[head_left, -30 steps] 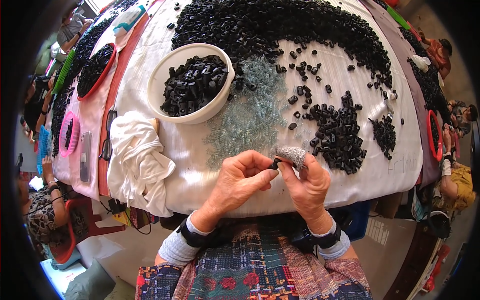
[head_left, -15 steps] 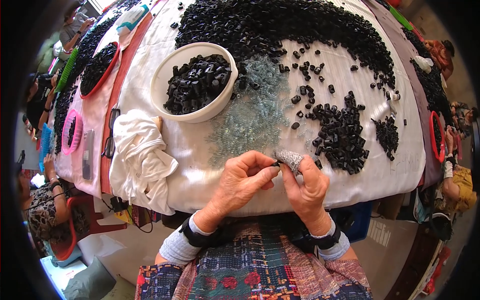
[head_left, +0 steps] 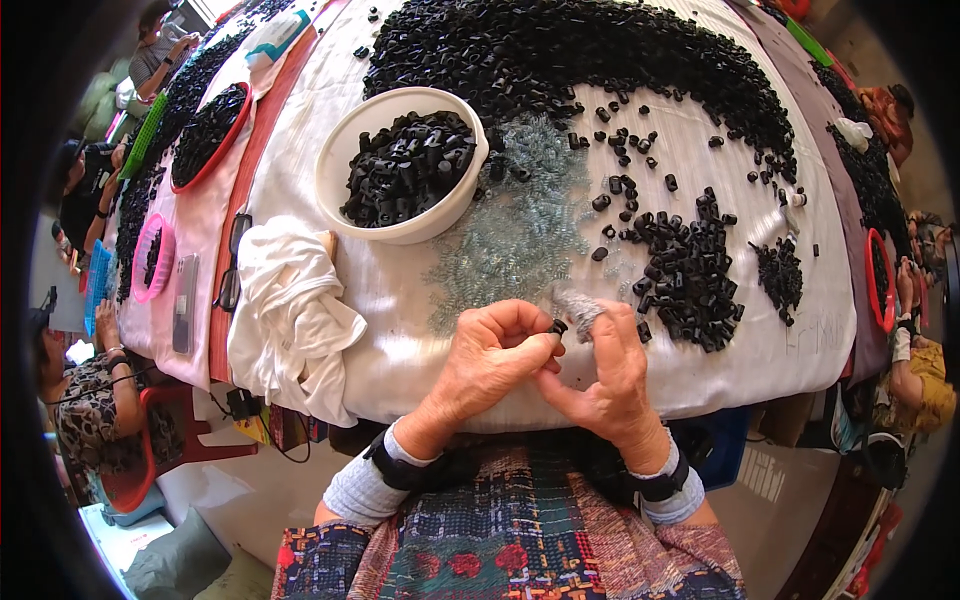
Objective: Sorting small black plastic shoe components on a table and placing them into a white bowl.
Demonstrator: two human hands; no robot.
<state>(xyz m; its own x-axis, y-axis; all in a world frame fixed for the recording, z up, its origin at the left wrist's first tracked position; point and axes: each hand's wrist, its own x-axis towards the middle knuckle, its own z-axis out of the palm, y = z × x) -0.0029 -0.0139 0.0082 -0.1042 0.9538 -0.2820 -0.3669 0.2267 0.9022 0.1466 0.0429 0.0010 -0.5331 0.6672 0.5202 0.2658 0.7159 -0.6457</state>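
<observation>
My left hand is closed in a pinch on a small black plastic piece at the table's near edge. Close beside it, my right hand has its thumb and forefinger spread apart, with nothing visible between them. A grey knitted finger cover sits on the right forefinger. Just beyond both hands lies a loose heap of thin clear-grey springs. To the right is a pile of black plastic pieces, and past it a smaller pile of tiny black parts.
A white bowl of black pieces stands left of the springs. A large black heap spreads along the back. White cloth, glasses and a phone lie at left. Other people sit at both sides.
My right thumb and forefinger have parted and drawn back from the black piece. My left hand keeps its pinch. The whole view has shifted slightly.
</observation>
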